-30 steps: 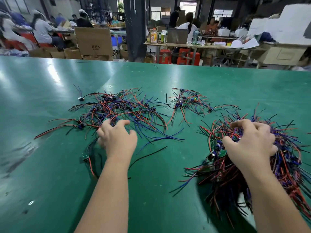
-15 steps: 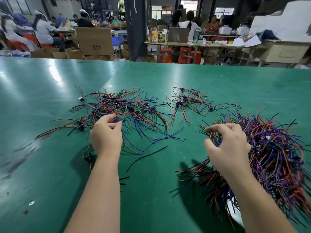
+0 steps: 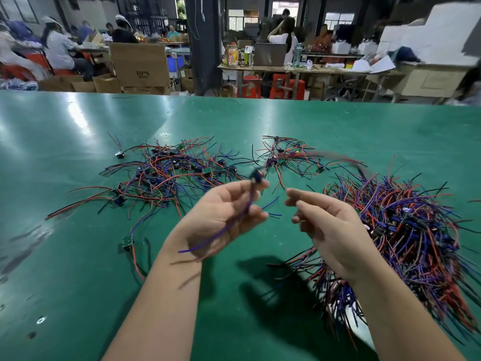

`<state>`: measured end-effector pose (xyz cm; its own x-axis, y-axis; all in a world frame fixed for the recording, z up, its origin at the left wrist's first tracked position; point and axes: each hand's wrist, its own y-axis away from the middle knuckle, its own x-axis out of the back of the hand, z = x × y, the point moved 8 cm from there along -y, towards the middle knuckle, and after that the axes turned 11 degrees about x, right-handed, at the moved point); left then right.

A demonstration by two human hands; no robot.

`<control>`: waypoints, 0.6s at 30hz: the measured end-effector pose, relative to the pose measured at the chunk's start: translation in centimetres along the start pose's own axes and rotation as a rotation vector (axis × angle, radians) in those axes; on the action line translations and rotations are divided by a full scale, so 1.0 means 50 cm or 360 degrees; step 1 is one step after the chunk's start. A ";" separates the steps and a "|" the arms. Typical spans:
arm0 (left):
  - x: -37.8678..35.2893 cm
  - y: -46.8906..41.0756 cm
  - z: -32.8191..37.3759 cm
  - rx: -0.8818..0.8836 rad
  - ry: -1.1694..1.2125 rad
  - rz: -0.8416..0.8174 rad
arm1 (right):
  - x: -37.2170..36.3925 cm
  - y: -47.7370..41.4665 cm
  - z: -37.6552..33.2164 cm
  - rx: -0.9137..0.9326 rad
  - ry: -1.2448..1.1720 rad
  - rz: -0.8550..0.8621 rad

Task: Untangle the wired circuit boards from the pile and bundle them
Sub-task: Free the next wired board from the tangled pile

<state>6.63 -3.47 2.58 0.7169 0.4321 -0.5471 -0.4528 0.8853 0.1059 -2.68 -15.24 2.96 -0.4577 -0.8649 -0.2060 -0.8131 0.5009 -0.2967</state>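
Motion-blurred board [image 3: 256,176] in left hand [image 3: 223,217]; right pile [image 3: 416,230] partly behind right forearm [image 3: 390,308]

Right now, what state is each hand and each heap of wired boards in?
left hand, raised, gripping one wired board, its purple lead hanging down.
right hand, raised, fingers curled; blur hides whether it pinches a wire.
left pile, spread loose and tangled on the table.
middle cluster, small, tangled, lying apart.
right pile, dense, unbundled.
stray board, lying alone beside the left arm.
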 end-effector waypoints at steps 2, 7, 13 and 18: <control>-0.035 -0.008 -0.034 0.0150 -0.0189 -0.0073 | -0.009 0.002 -0.006 0.0038 -0.0241 -0.0082; -0.062 -0.014 -0.074 0.0365 -0.0479 -0.0101 | 0.017 -0.010 -0.017 0.0156 -0.0188 0.0119; -0.050 -0.022 -0.077 0.0398 -0.0489 0.0028 | 0.033 -0.014 0.008 -0.0040 -0.0072 0.0128; -0.049 -0.035 -0.072 0.0096 -0.0776 0.0290 | 0.044 -0.010 0.026 -0.0101 0.0265 0.0165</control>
<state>3.77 -6.69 0.76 0.7996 0.5968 -0.0666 -0.5719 0.7906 0.2189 -2.79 -17.35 1.45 -0.5893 -0.8046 -0.0736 -0.7770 0.5893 -0.2212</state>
